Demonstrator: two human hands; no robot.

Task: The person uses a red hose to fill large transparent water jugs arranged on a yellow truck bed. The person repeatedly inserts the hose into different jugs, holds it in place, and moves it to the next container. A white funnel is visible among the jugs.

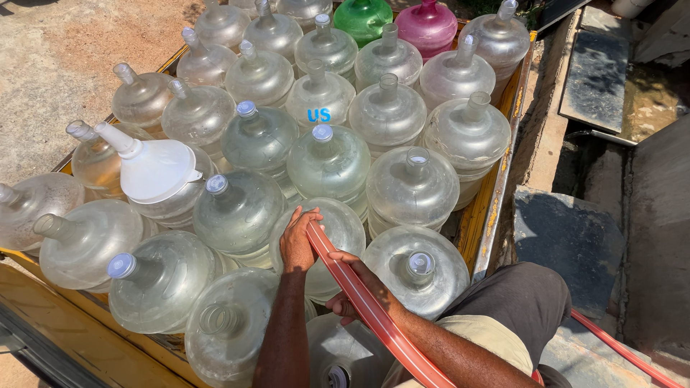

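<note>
My left hand (298,241) grips the end of a red hose (374,316) and presses it onto the top of a clear round water jug (343,228). My right hand (352,293) holds the same hose a little lower, with the hose running back along my right forearm. The jug's mouth is hidden under my left hand. A capped clear jug (417,269) stands just to the right of my hands, and an uncapped one (226,323) lies below my left arm.
Several clear jugs fill a yellow cart bed (485,215); some have blue caps. A white funnel (151,169) sits upturned on one jug at left. A green jug (363,18) and a pink jug (430,25) stand at the back. Concrete slabs (568,241) lie to the right.
</note>
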